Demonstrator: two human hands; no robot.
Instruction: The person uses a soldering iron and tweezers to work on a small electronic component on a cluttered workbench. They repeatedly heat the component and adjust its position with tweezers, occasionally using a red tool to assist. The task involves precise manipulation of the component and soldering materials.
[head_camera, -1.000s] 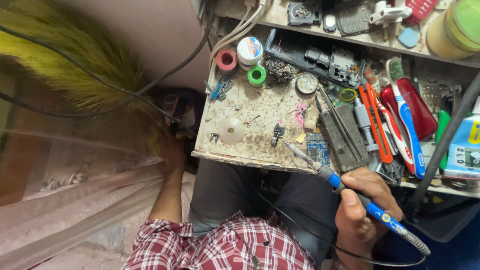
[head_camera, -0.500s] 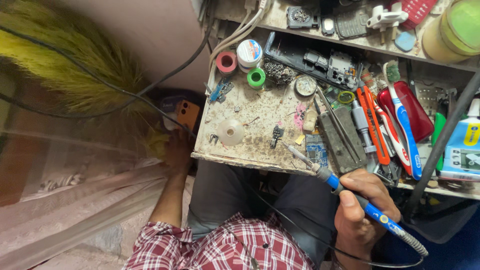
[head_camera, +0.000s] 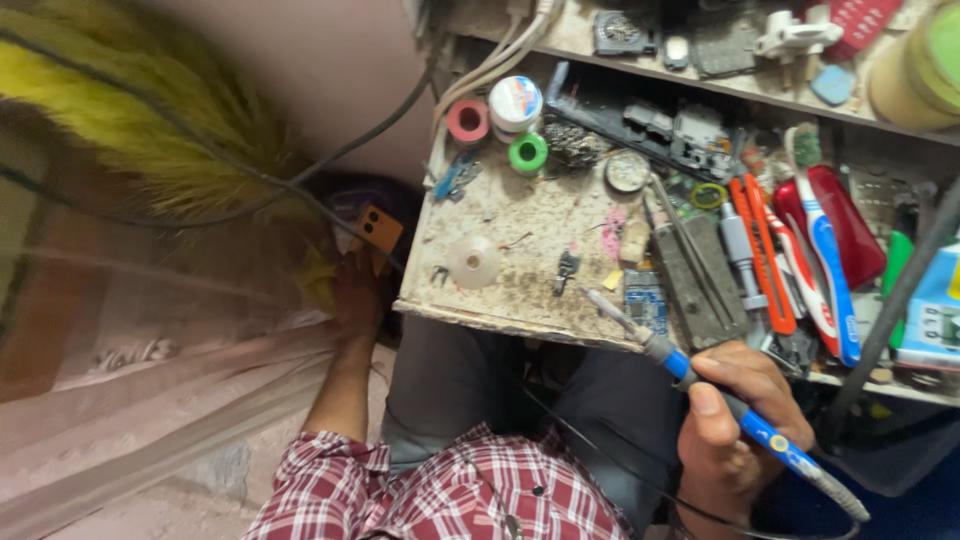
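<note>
Upper left of the frame: a yellow feathery duster (head_camera: 120, 110) crossed by a dark cable (head_camera: 300, 170). Left of centre: the left hand (head_camera: 358, 290), reached down beside the bench edge at a small orange-faced object (head_camera: 380, 228); its fingers are in shadow, so whether they grip it cannot be told. Centre: a stained, pitted workbench (head_camera: 520, 230) carrying a pale round disc (head_camera: 473, 262), a small dark metal part (head_camera: 566, 270), and at its far edge a red spool (head_camera: 468, 120), a white-capped pot (head_camera: 516, 103) and a green spool (head_camera: 528, 153). Lower centre-right: a small blue circuit board (head_camera: 646, 300) at the near edge of the bench. Lower right: the right hand (head_camera: 735, 425), fingers curled closed around the blue handle of a soldering iron (head_camera: 720, 395), pen-fashion, cord trailing to the lower right; the grey metal tip lies just left of the board, apparently touching the bench. Step judged: iron poised at the board while the other hand fetches something. Next move would call for a steady tip on the board's contacts. Right: an orange-handled cutter (head_camera: 765, 250), a blue-and-white toothbrush (head_camera: 825, 250), a red case (head_camera: 845, 225).
</note>
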